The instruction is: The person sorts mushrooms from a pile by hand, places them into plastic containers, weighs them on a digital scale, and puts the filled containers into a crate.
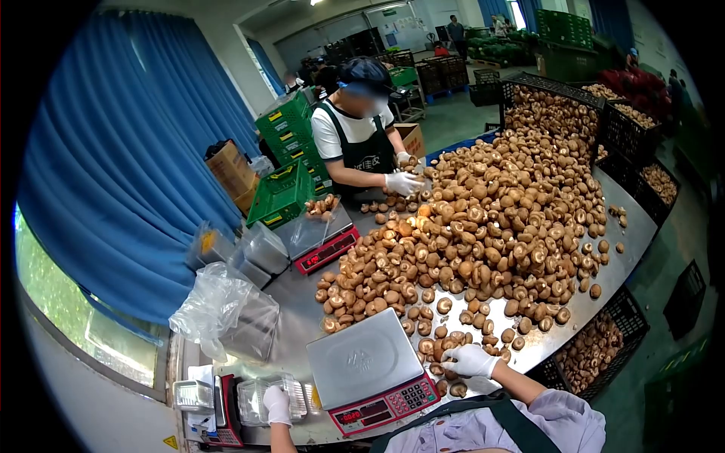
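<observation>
We judge the handling of the mushrooms (491, 219) to be at an early stage: the bulk of the stock lies loose in one heap. A small lot sits apart, in or on clear plastic upon the far scale (325, 241) at the left edge of the surface (633, 219), and we count only that lot as separated. By our estimate, nearly the whole heap is left to work through.

The heap runs from the far edge toward the near edge, thinning to scattered single pieces beside the near scale (366, 362). Our right hand (470, 361), gloved in white, reaches into this thin margin with its fingers bent down at the mushrooms; whether it grips one, we cannot determine. Our left hand (277, 404), also gloved, rests at the clear containers (253, 396) by the near left corner. Its fingers appear curled over them, but a firm grip is not confirmed.

We note these materials. The mushrooms have rounded brown caps, matt and partly cracked, with paler undersides and short stems. The surface is smooth, reflective metal. The near scale carries a flat, square-cornered metal plate on a red body. The containers are thin, glossy, ribbed plastic. The plastic bag (211, 298) at the left edge is limp and creased.
</observation>
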Motion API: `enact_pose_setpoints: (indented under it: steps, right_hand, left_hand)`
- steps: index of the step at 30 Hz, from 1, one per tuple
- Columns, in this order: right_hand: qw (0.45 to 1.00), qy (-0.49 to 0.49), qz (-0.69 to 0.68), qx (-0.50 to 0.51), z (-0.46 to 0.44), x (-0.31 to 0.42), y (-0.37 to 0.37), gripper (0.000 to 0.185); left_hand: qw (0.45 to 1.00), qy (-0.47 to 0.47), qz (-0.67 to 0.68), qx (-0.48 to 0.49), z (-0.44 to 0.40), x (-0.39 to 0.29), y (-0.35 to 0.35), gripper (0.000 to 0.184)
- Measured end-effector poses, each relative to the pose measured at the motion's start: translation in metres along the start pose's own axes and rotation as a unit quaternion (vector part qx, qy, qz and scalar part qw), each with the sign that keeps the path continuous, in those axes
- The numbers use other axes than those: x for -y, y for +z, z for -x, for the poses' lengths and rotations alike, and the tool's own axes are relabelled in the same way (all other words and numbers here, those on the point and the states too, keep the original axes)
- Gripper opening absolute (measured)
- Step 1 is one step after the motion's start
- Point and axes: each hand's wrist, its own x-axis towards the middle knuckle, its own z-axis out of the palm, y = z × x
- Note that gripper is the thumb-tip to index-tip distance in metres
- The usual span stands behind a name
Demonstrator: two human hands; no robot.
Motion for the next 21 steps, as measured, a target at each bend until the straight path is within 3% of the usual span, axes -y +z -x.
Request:
enact_pose_setpoints:
  steps: [12, 17, 21]
  right_hand:
    - [1.0, 0.001, 0.012, 0.006, -0.002, 0.002, 0.0, 0.032]
    - [1.0, 0.003, 0.01, 0.017, -0.003, 0.003, 0.001, 0.033]
    - [1.0, 0.002, 0.009, 0.021, -0.005, 0.002, 0.002, 0.033]
  left_hand:
    - [0.997, 0.039, -0.063, 0.019, 0.004, -0.016, 0.001, 0.016]
    - [0.993, 0.069, -0.082, -0.042, 0.011, -0.019, -0.001, 0.022]
    - [0.997, 0.022, -0.073, 0.001, 0.004, -0.01, 0.009, 0.025]
